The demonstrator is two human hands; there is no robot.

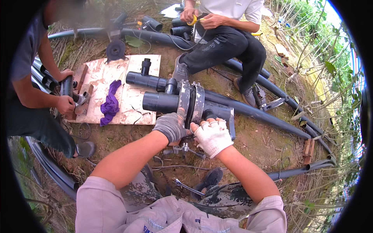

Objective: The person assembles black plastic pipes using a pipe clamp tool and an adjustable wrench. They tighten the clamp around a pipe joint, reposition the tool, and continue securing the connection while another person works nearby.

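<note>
Working outdoors over bare soil [248, 139], with scrub [330, 58] well beyond the right hand [213, 138] and a plywood board [132, 95] ahead-left of the left hand [170, 126]. Judging the joint as partway: already having two metal clamp rings [184, 97] seated around black plastic pipe, with a pipe stub [159, 101] ahead of the left hand and a branch fitting [221, 112] ahead of the right. Showing a dark band [191, 101] between rings, gap or plate, so apparently leaving closing-up undone; not revealing tightness. Sitting, as rings, just ahead of and between both hands. Curling left fingers at the left ring's near end, right fingers bent beside the fitting; not telling what's being pinched.
</note>
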